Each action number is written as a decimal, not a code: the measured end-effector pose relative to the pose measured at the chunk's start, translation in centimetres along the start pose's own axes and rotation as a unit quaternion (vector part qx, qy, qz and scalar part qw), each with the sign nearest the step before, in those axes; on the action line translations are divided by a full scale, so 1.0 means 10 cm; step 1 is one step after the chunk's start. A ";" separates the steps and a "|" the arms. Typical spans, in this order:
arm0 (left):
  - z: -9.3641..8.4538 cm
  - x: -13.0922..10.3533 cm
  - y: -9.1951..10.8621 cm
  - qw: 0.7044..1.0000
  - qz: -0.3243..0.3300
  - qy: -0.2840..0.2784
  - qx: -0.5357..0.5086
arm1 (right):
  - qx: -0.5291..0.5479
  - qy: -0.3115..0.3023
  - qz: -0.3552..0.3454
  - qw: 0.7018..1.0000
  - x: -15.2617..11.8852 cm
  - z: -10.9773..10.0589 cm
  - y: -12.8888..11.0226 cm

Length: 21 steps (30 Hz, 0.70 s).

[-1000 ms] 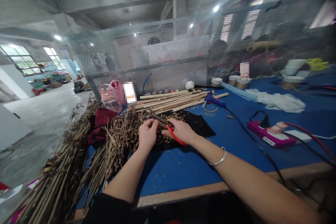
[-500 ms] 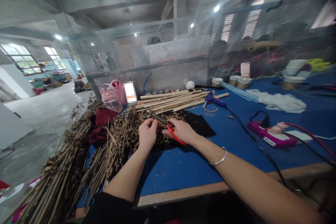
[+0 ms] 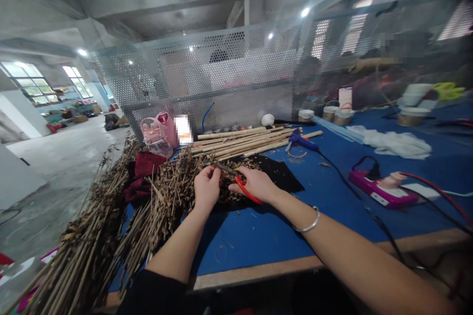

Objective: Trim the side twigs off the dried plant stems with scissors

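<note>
My right hand (image 3: 254,182) is wrapped round the red handles of the scissors (image 3: 244,188), whose dark blades point left toward my other hand. Fingers pinched together, my left hand (image 3: 207,184) is at the blade tips; what it grips is too small to make out. Both hands are above a heap of dried brown plant stems (image 3: 177,177), partly lying on a black cloth (image 3: 284,174).
Pale wooden sticks (image 3: 236,142) lie behind the heap on the blue table (image 3: 258,241). A blue glue gun (image 3: 303,141), a purple power strip (image 3: 384,192) and cables are on the right. Long dried stalks (image 3: 81,251) spread at the left; a pink bag (image 3: 162,133) stands behind.
My left hand has shifted very slightly left. The scissors and my right hand look almost unchanged.
</note>
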<state>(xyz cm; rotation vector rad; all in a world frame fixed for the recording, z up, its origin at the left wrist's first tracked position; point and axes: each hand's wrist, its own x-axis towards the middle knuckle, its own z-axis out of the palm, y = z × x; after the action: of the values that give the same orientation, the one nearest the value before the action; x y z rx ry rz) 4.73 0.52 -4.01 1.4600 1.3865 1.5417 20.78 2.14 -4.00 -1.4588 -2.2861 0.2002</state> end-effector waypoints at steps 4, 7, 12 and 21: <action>0.00 0.01 -0.02 0.999 0.021 -0.003 0.025 | 0.022 -0.009 0.007 1.000 0.01 -0.01 0.01; 0.00 0.01 -0.03 0.999 0.019 -0.008 0.037 | 0.049 -0.027 0.016 0.998 0.02 -0.01 0.03; -0.12 0.09 -0.03 0.989 0.005 -0.011 0.146 | 0.099 0.015 0.010 0.995 0.06 -0.01 0.11; -0.42 0.30 -0.01 0.964 0.066 0.120 0.227 | 0.197 0.118 0.036 0.973 0.16 0.01 0.35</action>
<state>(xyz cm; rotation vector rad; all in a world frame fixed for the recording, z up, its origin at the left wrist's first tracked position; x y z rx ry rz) 0.06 2.15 -2.47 1.6989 1.9180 1.5938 23.06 5.08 -4.82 -1.2828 -1.8752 0.4487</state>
